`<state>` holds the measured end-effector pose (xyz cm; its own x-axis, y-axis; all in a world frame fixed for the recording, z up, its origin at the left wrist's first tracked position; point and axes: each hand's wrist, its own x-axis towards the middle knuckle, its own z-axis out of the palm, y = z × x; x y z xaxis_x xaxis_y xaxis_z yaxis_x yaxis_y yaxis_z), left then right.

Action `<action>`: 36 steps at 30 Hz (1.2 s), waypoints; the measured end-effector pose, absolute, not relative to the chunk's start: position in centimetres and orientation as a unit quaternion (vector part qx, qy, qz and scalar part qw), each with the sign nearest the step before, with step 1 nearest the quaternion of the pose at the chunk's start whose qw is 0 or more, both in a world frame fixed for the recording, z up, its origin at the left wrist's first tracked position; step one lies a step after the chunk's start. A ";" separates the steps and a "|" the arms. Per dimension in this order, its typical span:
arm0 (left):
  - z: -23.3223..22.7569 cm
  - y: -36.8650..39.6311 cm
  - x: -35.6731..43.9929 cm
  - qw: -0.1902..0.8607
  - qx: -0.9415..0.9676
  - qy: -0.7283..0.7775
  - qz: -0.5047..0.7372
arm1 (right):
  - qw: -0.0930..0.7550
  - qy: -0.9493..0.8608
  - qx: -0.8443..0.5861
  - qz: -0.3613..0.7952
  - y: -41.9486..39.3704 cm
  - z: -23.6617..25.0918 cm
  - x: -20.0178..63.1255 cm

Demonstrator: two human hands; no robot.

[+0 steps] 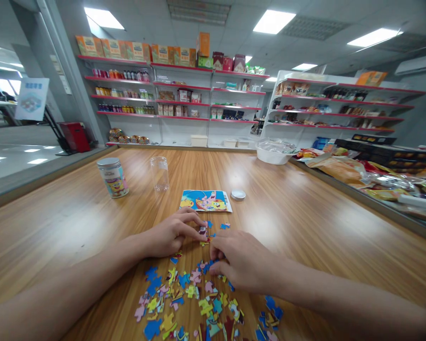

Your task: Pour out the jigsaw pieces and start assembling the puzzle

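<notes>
Wooden surface [305,208] carries loose puzzle pieces [199,303], and both hands are mid-assembly: left hand [170,235] pinches 1 piece [203,231] shut, right hand [239,260] curls over others, so aligning its tabs seems next.

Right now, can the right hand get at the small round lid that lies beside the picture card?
Probably yes. The lid lies in the open on the table, beyond the right hand, beside the picture card. Only a few loose puzzle pieces lie between, and nothing stands in the way.
</notes>
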<state>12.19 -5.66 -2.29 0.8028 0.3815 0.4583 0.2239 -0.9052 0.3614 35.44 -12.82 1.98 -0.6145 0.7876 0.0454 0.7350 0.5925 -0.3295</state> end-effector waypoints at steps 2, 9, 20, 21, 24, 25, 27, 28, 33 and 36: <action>-2.3 -5.6 12.2 0.148 0.939 0.159 0.268 | 0.093 -0.884 -0.432 0.154 -12.8 2.1 35.3; -2.3 -5.8 12.2 0.148 0.939 0.162 0.264 | 0.107 -0.890 -0.408 0.175 -12.5 2.0 35.4; -2.2 -5.8 12.2 0.134 0.942 0.164 0.260 | 0.260 -0.869 -0.413 0.077 -9.5 -0.5 36.3; -2.2 -5.8 12.2 0.133 0.942 0.164 0.262 | 0.258 -0.876 -0.399 0.084 -9.4 -0.6 36.3; -2.2 -5.8 12.2 0.134 0.940 0.162 0.267 | 0.268 -0.883 -0.371 0.100 -9.5 -0.6 36.4; -2.3 -5.8 12.2 0.136 0.940 0.162 0.266 | 0.281 -0.877 -0.377 0.096 -9.5 -0.5 36.4; -2.3 -5.8 12.2 0.138 0.940 0.162 0.266 | 0.303 -0.864 -0.394 0.083 -9.7 -0.3 36.4; -2.3 -5.8 12.2 0.138 0.940 0.163 0.265 | 0.303 -0.862 -0.398 0.080 -9.7 -0.2 36.4; -2.3 -5.8 12.2 0.136 0.940 0.162 0.266 | 0.239 -0.877 -0.408 0.088 -10.1 -0.2 36.3; -2.3 -5.8 12.2 0.135 0.941 0.162 0.266 | 0.229 -0.873 -0.420 0.097 -10.2 -0.3 36.2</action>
<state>12.16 -5.81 -2.31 0.8068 0.3755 0.4561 0.2325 -0.9115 0.3392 36.25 -10.23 -0.34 -0.5424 0.7770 0.3194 0.6882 0.6291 -0.3614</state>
